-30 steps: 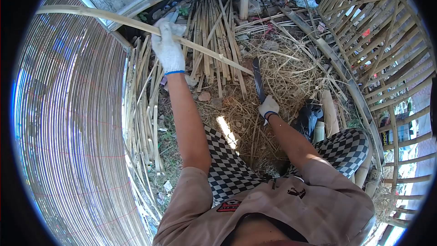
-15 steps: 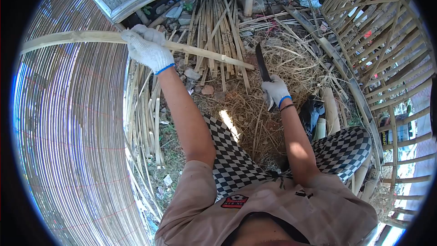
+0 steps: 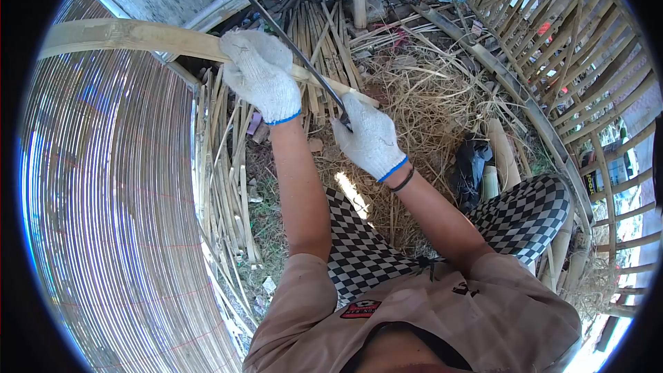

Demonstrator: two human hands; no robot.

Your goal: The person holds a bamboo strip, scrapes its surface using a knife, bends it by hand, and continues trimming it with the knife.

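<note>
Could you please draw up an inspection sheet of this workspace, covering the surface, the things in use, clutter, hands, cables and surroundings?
Surface: ground, strewn with straw-like shavings.
Job's things: long bamboo strip, held slantwise; knife, its dark blade crossing the strip in view, contact unclear.
Clutter: cut strips piled ahead and more along the left side; black plastic bag near the right knee.
Hands: both in white gloves; left hand grips the bamboo strip, right hand grips the knife.
Cables: nothing seen.
Surroundings: thin-slatted screen on the left, slatted bamboo fence on the right.
</note>
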